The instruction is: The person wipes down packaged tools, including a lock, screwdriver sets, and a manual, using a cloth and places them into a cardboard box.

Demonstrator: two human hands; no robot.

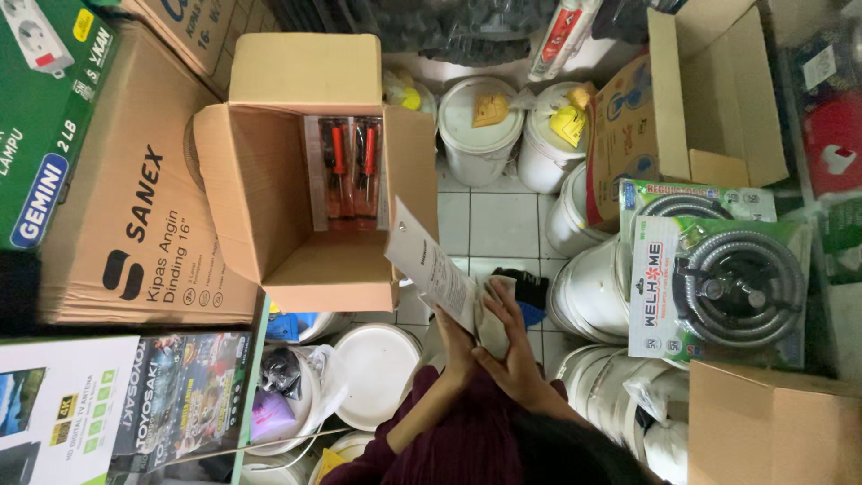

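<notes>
The person's left hand (456,337) was closed around the lower edge of a flat blister-type packet (433,266) with a white card back, holding it tilted just over the near corner of the open cardboard box (305,171). The right hand (514,346) lay pressed, fingers together, on a second pale packet (489,323) held against the first. Inside the box, a pack of red-handled tools (350,171) already rested on the bottom. White lidded buckets (480,126) crowded the tiled floor below. The risk seemed to be the thin card slipping from the pinch or catching on the box flap, so that it fell into the gaps between the buckets.
</notes>
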